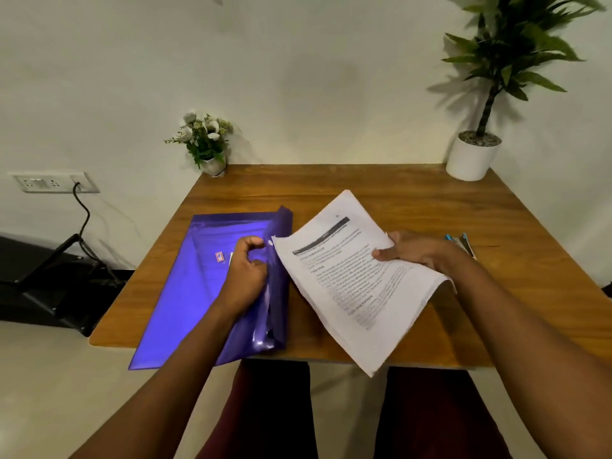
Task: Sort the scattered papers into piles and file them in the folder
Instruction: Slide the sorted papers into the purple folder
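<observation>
A shiny purple plastic folder [185, 293] lies on the left half of the wooden table [414, 197], its near corner hanging over the front edge. My left hand [246, 273] pinches the folder's right flap and lifts it, so the flap stands up along the folder's right side. My right hand [417, 251] grips a stack of printed white papers [351, 279] by its right edge, thumb on top. The stack is held tilted above the table, its upper left corner close to the raised flap.
A small white pot of flowers [207, 144] stands at the table's back left corner, a large potted plant [473, 150] at the back right. Pens [462, 243] lie behind my right hand. A wall socket with a cable [54, 183] and a dark stand are on the left.
</observation>
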`<state>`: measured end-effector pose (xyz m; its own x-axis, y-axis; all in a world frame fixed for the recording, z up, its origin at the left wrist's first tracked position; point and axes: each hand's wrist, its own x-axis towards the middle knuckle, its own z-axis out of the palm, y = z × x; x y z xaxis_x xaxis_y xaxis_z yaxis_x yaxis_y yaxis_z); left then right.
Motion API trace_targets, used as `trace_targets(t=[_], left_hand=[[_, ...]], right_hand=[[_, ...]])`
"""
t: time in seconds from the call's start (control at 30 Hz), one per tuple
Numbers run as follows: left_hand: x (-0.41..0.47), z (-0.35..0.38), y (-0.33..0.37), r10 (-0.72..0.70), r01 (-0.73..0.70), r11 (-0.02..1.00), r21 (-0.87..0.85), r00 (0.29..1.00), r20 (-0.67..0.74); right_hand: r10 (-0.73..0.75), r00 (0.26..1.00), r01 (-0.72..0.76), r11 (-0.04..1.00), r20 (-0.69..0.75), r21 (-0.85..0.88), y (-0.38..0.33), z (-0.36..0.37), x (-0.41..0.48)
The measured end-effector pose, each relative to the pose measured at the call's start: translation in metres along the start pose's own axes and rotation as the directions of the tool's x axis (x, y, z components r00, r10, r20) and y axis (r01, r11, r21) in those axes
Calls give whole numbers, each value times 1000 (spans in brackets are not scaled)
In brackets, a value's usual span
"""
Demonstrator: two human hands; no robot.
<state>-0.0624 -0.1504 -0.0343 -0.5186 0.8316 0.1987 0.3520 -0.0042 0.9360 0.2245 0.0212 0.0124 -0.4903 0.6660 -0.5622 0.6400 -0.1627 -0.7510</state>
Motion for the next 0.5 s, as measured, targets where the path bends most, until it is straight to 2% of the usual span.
trace_targets(t=[0.07,0.13,0.33,0.43,0.5], left_hand=[[0,-1,1,5,-10,999,50,995,103],[0,0,-2,6,-37,991,126,973,233],[3,2,-16,98,-227,928,295,914,393],[0,6,-18,74,-310,843,439,876,477],[-1,8,-18,77,-344,832,434,848,524]], right_hand=[[-4,999,5,999,43,-36,-2,3,-2],[-36,999,35,999,26,9,-3,-1,-4],[-159,982,176,963,-101,206,5,-32,-9],[-187,978,200,967,-94,157,-3,-22,-10],[-129,989,136,985,-68,111,-5,-10,-5]])
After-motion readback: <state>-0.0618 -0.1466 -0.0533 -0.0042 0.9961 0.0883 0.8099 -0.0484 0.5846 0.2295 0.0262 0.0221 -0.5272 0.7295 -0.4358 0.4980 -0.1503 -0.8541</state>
